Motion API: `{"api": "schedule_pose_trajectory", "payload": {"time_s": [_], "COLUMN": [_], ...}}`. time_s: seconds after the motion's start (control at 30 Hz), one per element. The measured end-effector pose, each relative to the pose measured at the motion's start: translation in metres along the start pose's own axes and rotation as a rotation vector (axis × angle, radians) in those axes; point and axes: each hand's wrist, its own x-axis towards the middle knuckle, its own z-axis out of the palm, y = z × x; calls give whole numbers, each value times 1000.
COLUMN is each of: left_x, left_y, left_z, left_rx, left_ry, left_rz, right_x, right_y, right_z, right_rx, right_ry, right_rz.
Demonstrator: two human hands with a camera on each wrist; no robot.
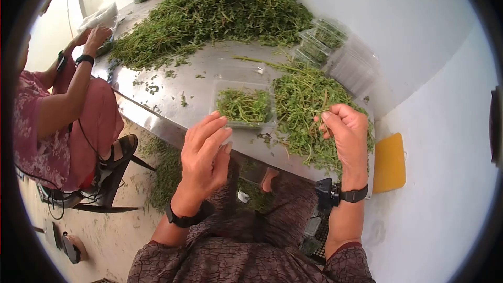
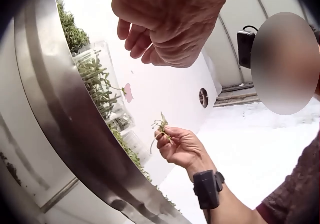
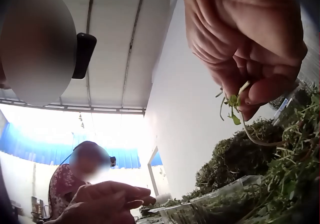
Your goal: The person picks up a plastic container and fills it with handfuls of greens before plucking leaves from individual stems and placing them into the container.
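Note:
My right hand (image 1: 344,128) pinches a small green sprig (image 3: 234,104) between thumb and fingertips, above a loose pile of leafy greens (image 1: 309,110) at the table's right end. Pale stems stick out past the fingers in the right wrist view. My left hand (image 1: 204,152) is raised at the table's front edge with nothing in it, its fingers loosely bent. Just beyond it, a clear plastic box (image 1: 246,124) stands with its lid tipped back, partly filled with cut greens (image 1: 243,106).
A large heap of greens (image 1: 220,8) covers the back of the metal table (image 1: 173,94). Filled clear boxes (image 1: 319,42) and a stack of empty ones (image 1: 353,68) stand by the wall. Another person (image 1: 68,110) sits at the left. A yellow board (image 1: 389,162) leans at the right.

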Motion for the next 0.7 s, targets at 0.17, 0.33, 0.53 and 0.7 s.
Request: {"api": "schedule_pose_trajectory", "payload": {"time_s": [0.17,0.33,0.53,0.7], "left_x": [0,-2,-3,-4], "left_y": [-13,-22,-27,-30], "left_z": [2,5,6,7], "left_rx": [73,70,20,25], "left_ry": [18,27,-3,-9], "left_rz": [-16,-31,-56,-45], "right_x": [12,29,49,57], "right_y": [-11,-21,-12,2], "right_z": [24,55,80,90], "right_rx": [-147,-371,-620,-761], "right_ry": [-66,-162,-183,-116], "right_rz": [-152,-384,-525,-670]}}
